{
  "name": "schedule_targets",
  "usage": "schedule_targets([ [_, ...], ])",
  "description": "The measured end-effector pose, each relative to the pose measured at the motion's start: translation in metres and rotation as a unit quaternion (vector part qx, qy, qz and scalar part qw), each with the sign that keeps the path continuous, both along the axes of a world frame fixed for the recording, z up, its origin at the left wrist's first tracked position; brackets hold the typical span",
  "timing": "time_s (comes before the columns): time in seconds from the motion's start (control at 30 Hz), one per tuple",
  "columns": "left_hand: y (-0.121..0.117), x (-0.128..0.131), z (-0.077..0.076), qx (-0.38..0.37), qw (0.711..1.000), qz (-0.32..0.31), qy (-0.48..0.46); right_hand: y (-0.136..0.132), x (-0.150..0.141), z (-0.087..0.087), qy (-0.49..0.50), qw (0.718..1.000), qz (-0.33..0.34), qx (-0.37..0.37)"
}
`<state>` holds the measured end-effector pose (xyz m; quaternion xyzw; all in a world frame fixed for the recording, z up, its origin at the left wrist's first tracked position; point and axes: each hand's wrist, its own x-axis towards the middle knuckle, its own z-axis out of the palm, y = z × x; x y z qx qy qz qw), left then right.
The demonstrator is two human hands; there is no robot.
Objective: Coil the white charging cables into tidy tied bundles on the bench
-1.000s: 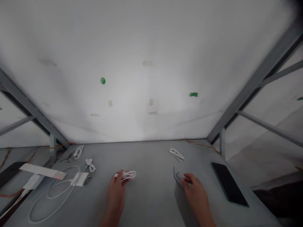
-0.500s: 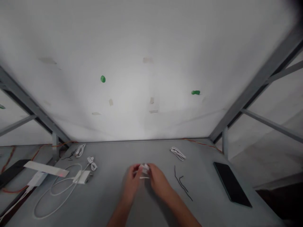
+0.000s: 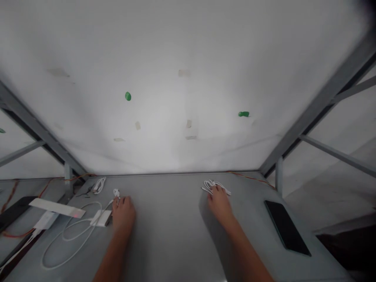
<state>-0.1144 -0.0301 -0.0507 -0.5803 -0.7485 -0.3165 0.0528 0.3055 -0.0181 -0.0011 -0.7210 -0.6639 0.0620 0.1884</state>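
Observation:
At the left of the table, my left hand (image 3: 123, 213) has its fingers curled down on a small tied white cable (image 3: 116, 192). Part of that cable is hidden beneath the fingers. Right beside this hand lies a white power adapter (image 3: 100, 218) with a long looped white cord (image 3: 60, 260). My right hand (image 3: 220, 203) is closed over coiled white cable (image 3: 209, 184) at the back right of the table. More white loops show on both sides of its fingers, and I cannot tell exactly which strands it grips.
A dark tablet or phone (image 3: 287, 228) lies at the right. Another coiled white cable (image 3: 100, 185) rests at the back left, with thin black ties (image 3: 85, 192) near it. A white strip (image 3: 57, 207) juts in from the left. The pale wall (image 3: 164, 156) rises behind the table.
My hands have parted from the middle, where they held something small and white together. The left went left to the tied cable, the right went right to the coiled cable. My right arm covers the black ties.

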Motion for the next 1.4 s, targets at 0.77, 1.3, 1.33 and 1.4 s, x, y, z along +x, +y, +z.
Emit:
schedule_targets([
  [0.77,-0.060,0.189,0.020,-0.009,0.838,-0.109,-0.535,-0.050,-0.117,-0.053,0.557,0.828,0.068,0.022],
  [1.3,-0.072,0.177,0.038,-0.001,0.885,-0.252,-0.392,-0.053,-0.080,0.002,0.232,0.937,0.261,0.029],
  [1.33,-0.073,0.175,0.039,0.016,0.896,-0.265,-0.355,-0.054,-0.080,0.004,0.256,0.932,0.257,0.025],
  [1.4,-0.077,0.169,0.038,0.046,0.911,-0.311,-0.265,-0.055,-0.081,0.007,0.319,0.917,0.240,0.007],
])
